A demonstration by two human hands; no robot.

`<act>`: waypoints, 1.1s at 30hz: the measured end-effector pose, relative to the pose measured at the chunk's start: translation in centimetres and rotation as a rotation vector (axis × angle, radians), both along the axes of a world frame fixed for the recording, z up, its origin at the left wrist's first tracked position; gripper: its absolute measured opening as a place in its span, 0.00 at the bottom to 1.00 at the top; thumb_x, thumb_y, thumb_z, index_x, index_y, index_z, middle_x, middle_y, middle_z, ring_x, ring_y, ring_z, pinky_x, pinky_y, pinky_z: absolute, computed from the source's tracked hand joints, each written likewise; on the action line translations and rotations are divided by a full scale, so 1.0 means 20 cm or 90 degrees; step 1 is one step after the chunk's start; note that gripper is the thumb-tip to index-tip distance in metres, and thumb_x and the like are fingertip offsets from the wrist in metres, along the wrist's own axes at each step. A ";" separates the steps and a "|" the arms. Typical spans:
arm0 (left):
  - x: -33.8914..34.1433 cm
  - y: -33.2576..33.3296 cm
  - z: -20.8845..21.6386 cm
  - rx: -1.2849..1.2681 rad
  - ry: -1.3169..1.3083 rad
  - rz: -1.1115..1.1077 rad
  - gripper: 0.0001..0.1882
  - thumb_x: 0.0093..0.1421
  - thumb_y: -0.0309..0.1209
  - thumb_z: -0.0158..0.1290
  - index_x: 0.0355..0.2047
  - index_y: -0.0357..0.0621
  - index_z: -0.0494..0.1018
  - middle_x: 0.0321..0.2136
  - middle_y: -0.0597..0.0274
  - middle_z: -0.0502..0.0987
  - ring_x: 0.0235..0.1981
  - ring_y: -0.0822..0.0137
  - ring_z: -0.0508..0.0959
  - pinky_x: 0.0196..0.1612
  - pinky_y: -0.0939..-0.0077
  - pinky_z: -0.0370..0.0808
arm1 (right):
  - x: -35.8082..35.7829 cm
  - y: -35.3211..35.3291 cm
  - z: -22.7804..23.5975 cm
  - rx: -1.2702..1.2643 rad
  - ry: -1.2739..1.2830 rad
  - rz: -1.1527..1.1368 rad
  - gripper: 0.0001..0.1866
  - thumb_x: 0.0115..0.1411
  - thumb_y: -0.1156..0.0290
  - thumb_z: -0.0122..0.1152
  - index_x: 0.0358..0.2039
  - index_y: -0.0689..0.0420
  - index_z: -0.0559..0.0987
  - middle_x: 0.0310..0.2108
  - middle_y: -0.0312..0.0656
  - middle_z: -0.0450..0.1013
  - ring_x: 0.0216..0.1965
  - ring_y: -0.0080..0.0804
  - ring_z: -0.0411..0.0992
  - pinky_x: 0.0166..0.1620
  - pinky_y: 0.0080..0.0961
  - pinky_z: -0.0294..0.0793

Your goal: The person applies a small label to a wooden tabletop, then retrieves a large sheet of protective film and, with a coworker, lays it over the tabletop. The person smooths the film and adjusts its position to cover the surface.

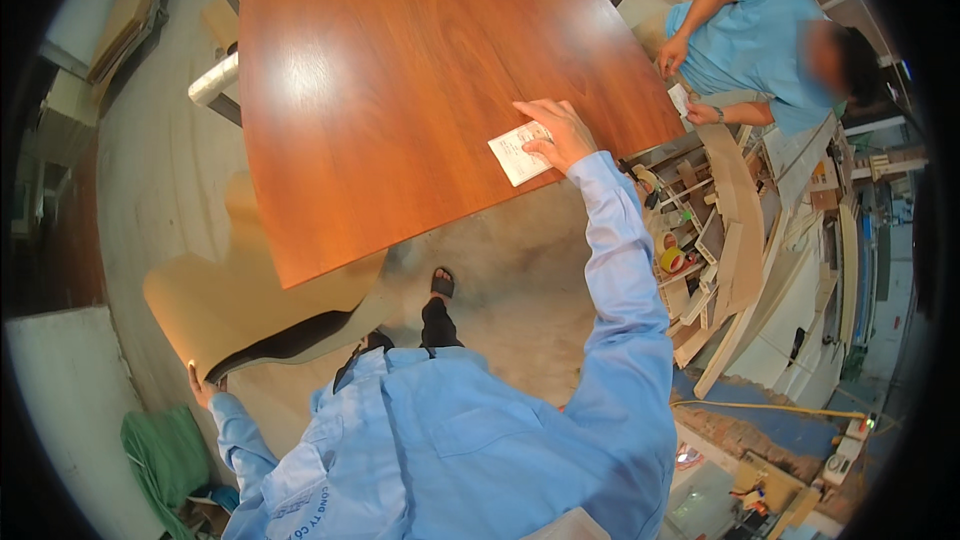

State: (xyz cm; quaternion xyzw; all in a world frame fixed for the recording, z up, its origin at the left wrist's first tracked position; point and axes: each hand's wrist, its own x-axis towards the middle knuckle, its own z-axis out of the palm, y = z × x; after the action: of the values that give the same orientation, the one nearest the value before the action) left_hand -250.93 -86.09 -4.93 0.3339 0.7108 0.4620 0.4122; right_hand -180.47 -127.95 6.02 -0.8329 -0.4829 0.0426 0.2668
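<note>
A small white pad or stack of labels (520,153) lies at the near right part of a glossy reddish-brown wood tabletop (400,90). My right hand (562,133) grips its far right side, thumb on top and the other fingers curled along the edge. Low on the left, my left hand (203,387) pinches the corner of a large tan sheet (270,290). That sheet bows in a curve beside the tabletop's near left corner, and its underside is dark.
At the right, a co-worker (750,50) in a light blue shirt holds a small white paper (679,100). Wood offcuts (735,220) and tape rolls (672,258) crowd the area below. A green cloth bundle (165,455) and a pale panel (75,380) stand lower left.
</note>
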 end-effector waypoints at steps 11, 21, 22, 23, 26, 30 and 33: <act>0.00 -0.73 0.20 0.070 -0.056 0.075 0.28 0.64 0.18 0.36 0.59 0.60 0.68 0.57 0.61 0.70 0.51 0.55 0.75 0.47 0.59 0.78 | 0.34 -0.06 -0.17 0.192 0.415 -0.084 0.12 0.59 0.71 0.64 0.39 0.65 0.80 0.35 0.39 0.80 0.35 0.19 0.75 0.37 0.20 0.75; 0.11 -1.28 0.05 0.088 -0.115 0.188 0.30 0.59 0.15 0.33 0.56 0.54 0.71 0.53 0.51 0.72 0.48 0.47 0.75 0.45 0.51 0.80 | 0.70 -0.47 0.00 0.045 0.383 0.052 0.10 0.60 0.77 0.58 0.42 0.62 0.79 0.34 0.39 0.79 0.35 0.21 0.76 0.39 0.20 0.74; 0.11 -1.32 0.01 0.085 -0.106 0.184 0.30 0.59 0.15 0.32 0.56 0.54 0.71 0.52 0.51 0.72 0.47 0.47 0.76 0.45 0.50 0.81 | 0.73 -0.50 0.02 -0.004 0.373 0.102 0.10 0.59 0.78 0.58 0.42 0.62 0.79 0.34 0.39 0.79 0.36 0.21 0.75 0.40 0.20 0.74; 0.11 -1.38 -0.03 0.073 -0.098 0.208 0.30 0.59 0.14 0.32 0.55 0.54 0.72 0.51 0.50 0.73 0.46 0.47 0.77 0.44 0.50 0.81 | 0.78 -0.52 0.06 -0.057 0.383 0.128 0.09 0.58 0.80 0.56 0.40 0.63 0.80 0.35 0.38 0.79 0.39 0.22 0.75 0.43 0.20 0.73; 0.11 -1.51 -0.10 0.101 -0.128 0.220 0.29 0.58 0.15 0.34 0.53 0.54 0.73 0.45 0.45 0.76 0.41 0.47 0.79 0.43 0.50 0.82 | 0.91 -0.52 0.15 -0.177 0.104 0.132 0.11 0.52 0.79 0.63 0.37 0.58 0.82 0.35 0.39 0.80 0.39 0.32 0.78 0.41 0.28 0.74; 0.17 -1.62 -0.10 0.116 -0.126 0.233 0.29 0.57 0.14 0.32 0.52 0.52 0.73 0.46 0.42 0.74 0.41 0.44 0.79 0.44 0.46 0.82 | 1.03 -0.41 0.19 -0.289 0.044 0.217 0.09 0.46 0.79 0.64 0.31 0.56 0.82 0.33 0.41 0.80 0.41 0.37 0.78 0.41 0.33 0.75; 0.25 -1.68 -0.08 0.132 -0.130 0.269 0.29 0.56 0.13 0.31 0.51 0.50 0.74 0.45 0.40 0.74 0.40 0.44 0.79 0.43 0.46 0.82 | 1.05 -0.32 0.16 -0.329 -0.011 0.228 0.09 0.46 0.79 0.64 0.31 0.55 0.82 0.34 0.41 0.80 0.43 0.39 0.78 0.43 0.36 0.75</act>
State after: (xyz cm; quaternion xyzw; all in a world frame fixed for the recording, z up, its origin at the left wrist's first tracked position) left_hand -245.99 -119.70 -6.50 0.1701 0.6681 0.6399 0.3394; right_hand -159.49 -134.35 9.21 -0.7753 -0.5973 0.2031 0.0308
